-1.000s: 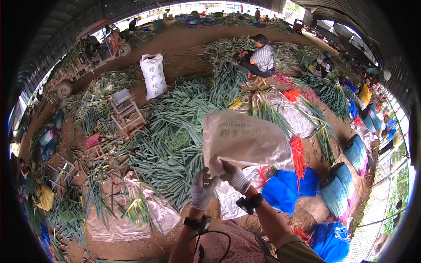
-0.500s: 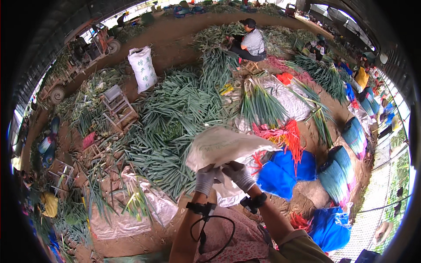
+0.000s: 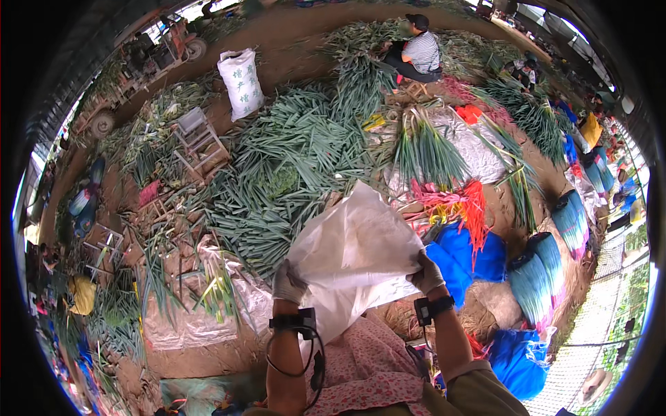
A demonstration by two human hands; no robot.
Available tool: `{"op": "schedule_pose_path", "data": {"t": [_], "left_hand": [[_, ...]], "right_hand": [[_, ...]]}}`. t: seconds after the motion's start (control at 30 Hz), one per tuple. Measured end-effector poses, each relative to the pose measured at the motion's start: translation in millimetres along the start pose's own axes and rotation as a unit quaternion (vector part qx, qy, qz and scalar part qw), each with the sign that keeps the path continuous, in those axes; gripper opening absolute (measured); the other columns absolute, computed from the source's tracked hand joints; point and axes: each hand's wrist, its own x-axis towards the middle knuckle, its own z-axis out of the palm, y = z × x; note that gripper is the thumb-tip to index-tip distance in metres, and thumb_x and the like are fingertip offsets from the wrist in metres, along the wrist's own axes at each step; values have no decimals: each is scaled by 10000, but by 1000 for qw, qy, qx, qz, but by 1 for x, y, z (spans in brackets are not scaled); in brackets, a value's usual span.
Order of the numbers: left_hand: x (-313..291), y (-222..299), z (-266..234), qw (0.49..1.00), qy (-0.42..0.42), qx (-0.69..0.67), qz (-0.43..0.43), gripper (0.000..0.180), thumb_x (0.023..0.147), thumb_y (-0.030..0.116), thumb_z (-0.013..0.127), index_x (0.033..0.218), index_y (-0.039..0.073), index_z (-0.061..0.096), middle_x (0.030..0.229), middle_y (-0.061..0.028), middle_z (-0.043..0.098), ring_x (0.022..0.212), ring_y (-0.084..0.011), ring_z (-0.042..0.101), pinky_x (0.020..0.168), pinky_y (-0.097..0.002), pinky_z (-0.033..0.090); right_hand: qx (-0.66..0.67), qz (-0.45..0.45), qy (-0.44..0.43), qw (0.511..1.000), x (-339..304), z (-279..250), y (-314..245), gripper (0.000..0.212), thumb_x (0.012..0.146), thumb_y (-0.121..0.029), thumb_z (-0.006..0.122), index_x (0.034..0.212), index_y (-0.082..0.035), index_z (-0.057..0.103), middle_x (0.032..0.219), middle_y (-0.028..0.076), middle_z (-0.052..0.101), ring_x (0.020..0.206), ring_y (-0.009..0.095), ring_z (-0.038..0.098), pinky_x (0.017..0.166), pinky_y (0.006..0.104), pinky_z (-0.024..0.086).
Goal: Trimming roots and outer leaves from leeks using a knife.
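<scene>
White woven sack [image 3: 354, 253] is held ahead of both hands, long axis running up-left; left hand [image 3: 288, 283] and right hand [image 3: 427, 272] each grip a lower corner, equally near.

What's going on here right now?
A person holds a white sack with both gloved hands, the left hand gripping its lower left edge and the right hand its right edge, spread out in front of them. Past it, a big pile of leeks covers the dirt floor. Blue bundles lie to the right, and another person sits at the far end by more leeks.
</scene>
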Motion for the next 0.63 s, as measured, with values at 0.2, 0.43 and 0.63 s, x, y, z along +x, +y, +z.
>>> {"op": "schedule_pose_path", "data": {"t": [0.2, 0.43, 0.63], "left_hand": [[-34, -39, 69, 983, 85, 151, -53, 731, 1016, 621, 761, 1508, 92, 649, 1442, -94, 738, 1278, -305, 727, 978, -484, 653], [-51, -24, 39, 974, 149, 169, 16, 773, 1024, 688, 707, 1486, 72, 635, 1367, -124, 725, 1108, -301, 759, 868, -445, 677], [-65, -90, 76, 953, 111, 265, -98, 752, 1074, 740, 587, 1437, 85, 664, 1325, -105, 725, 1104, -245, 732, 975, -416, 636]], "right_hand": [[-640, -47, 203, 740, 2, -21, -12, 549, 1010, -359, 786, 1457, -106, 592, 1114, 156, 762, 1059, 388, 770, 823, 536, 641], [-746, -241, 131, 606, -11, 161, 30, 1063, 875, -557, 856, 1637, -4, 364, 1561, 358, 459, 1356, 536, 561, 1100, 552, 532], [-687, 67, 201, 695, 35, 108, 65, 1535, 813, -845, 808, 1762, 62, 11, 1813, 397, 23, 1685, 556, 126, 1388, 518, 204]]}}
